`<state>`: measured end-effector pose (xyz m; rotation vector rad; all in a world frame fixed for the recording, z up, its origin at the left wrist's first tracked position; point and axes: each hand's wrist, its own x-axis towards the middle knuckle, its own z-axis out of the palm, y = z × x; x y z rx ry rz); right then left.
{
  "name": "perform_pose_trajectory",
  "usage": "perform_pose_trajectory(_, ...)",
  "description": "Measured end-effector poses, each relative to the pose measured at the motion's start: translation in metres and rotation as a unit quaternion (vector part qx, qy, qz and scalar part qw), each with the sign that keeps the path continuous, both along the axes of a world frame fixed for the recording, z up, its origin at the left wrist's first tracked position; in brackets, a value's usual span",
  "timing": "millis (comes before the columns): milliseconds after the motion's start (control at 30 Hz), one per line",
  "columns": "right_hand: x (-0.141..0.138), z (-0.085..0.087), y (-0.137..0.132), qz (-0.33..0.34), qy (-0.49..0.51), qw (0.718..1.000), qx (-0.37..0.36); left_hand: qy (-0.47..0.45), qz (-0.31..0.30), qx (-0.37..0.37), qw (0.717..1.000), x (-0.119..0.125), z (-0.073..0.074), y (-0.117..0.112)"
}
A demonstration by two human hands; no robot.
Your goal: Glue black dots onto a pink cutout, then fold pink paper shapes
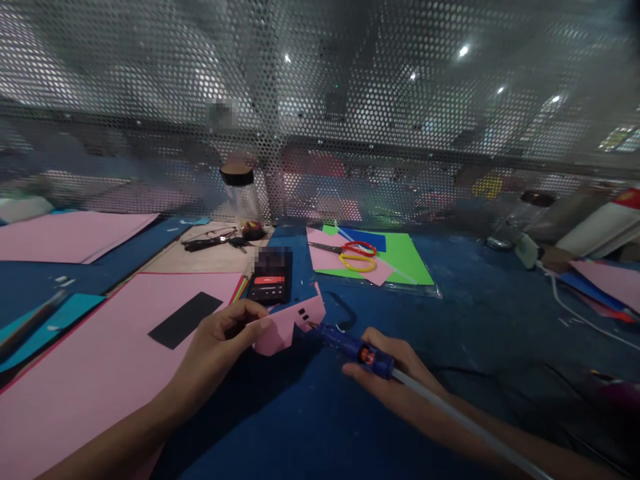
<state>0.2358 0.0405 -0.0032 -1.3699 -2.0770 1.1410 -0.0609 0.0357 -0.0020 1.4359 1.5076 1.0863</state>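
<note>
Between the thumb and fingers of my left hand (227,340) is a pink paper cutout (280,331) with small black rectangles near its right end. My right hand (387,367) grips a blue hot glue gun (345,343). A long translucent glue stick (460,417) sticks out of its back. The gun's nozzle points left, at the cutout's right part beside the black marks; whether it touches the paper I cannot tell. Behind my left hand lies a smartphone (270,277) with a lit screen. A black paper rectangle (185,320) rests on a large pink sheet (125,347) at the left.
Scissors (357,255) with red and yellow handles lie on green paper (410,257). A clear jar (244,200) stands by the perforated metal screen (320,80). A white cable (565,300) runs along the right, near paper sheets (613,283). Blue paper (65,317) lies far left.
</note>
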Motion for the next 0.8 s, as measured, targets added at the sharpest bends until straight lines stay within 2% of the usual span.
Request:
perform_pose_trajectory(267,0.0003,-0.0015,-0.0005,-0.009,0.024,1.000,-0.009,-0.005,0.006,-0.006,1.000,-0.0021,-0.0045,0.0021)
perform_pose_trajectory(600,-0.0011,0.0002,0.0015,-0.017,0.051,0.998,-0.024,-0.015,-0.001,-0.013,1.000,-0.0025,-0.0025,0.0002)
perform_pose_trajectory(700,-0.0002,-0.0045,0.0036,-0.044,0.064,0.996,-0.038,-0.013,0.006,-0.010,1.000,-0.0023,-0.0033,0.0017)
perform_pose_trajectory(800,0.0001,-0.0076,0.0059,-0.088,0.064,0.989,-0.099,-0.020,0.012,-0.007,1.000,-0.0026,-0.0049,0.0030)
